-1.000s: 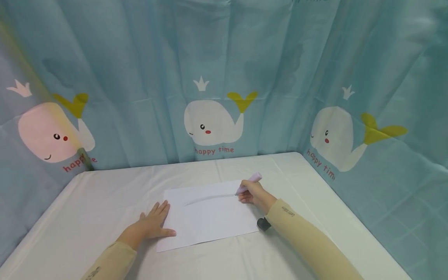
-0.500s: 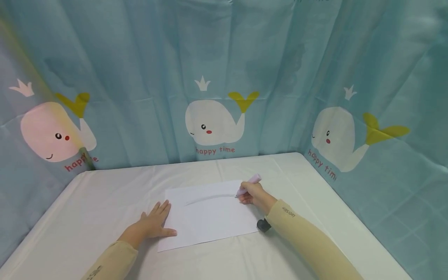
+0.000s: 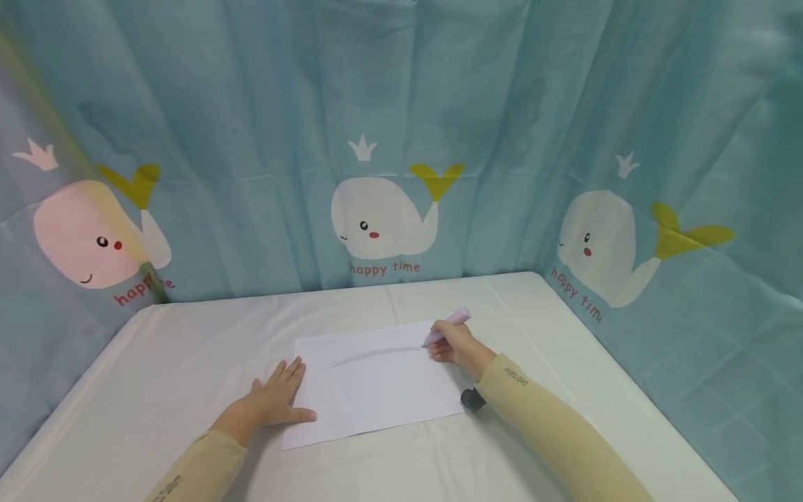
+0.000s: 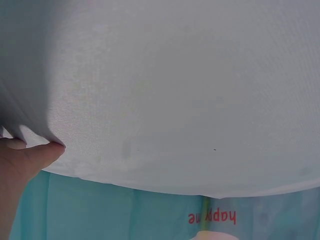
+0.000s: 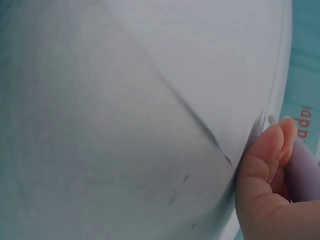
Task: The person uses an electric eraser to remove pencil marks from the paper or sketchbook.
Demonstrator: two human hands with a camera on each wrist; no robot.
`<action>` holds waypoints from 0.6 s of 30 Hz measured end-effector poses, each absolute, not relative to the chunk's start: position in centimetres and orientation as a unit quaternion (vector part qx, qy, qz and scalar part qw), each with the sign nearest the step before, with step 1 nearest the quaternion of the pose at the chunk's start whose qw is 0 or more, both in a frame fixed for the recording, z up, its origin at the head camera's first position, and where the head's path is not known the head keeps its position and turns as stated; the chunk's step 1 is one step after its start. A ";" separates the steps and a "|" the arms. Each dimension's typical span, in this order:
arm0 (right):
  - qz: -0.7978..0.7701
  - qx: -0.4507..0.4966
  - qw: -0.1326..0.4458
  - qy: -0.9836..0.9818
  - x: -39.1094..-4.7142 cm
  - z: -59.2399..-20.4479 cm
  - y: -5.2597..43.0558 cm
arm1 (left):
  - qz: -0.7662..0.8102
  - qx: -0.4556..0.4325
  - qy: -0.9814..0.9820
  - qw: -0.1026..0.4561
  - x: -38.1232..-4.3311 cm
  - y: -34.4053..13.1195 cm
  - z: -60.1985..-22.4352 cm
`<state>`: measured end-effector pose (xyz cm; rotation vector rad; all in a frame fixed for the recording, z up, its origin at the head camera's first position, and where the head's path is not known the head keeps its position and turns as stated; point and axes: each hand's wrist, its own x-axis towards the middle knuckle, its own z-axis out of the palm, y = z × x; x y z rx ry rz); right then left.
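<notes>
A white sheet of paper (image 3: 370, 397) lies on the table, with one long, faint grey curved stroke (image 3: 376, 353) across its upper part. My left hand (image 3: 272, 402) rests flat with fingers spread at the paper's left edge, the thumb lying over the sheet. Near the paper's upper right, my right hand (image 3: 456, 341) pinches a light purple marker (image 3: 460, 316). Its tip points down and left, right at the right end of the stroke. In the right wrist view the marker's purple barrel (image 5: 304, 172) shows behind the curled fingers and thumb.
A white cloth covers the table (image 3: 207, 348). Blue-green curtains (image 3: 270, 139) with whale prints stand along its back and sides. A small black object (image 3: 472, 400) sits by the right sleeve, at the paper's lower right corner.
The marker tip dips slightly toward the near side, then comes back up to the stroke's right end. The left hand and the paper stay in place.
</notes>
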<state>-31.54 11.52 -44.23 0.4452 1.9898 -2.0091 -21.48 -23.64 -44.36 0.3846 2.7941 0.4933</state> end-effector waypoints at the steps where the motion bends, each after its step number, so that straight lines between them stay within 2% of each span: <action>1: -0.700 0.154 0.140 0.684 -31.6 -44.2 11.6 | 0.170 0.132 0.967 0.139 -21.5 -23.7 -44.4; 18: -0.679 0.152 0.155 0.701 -32.5 -44.3 11.4 | 0.163 0.127 0.969 0.138 -21.7 -23.6 -44.7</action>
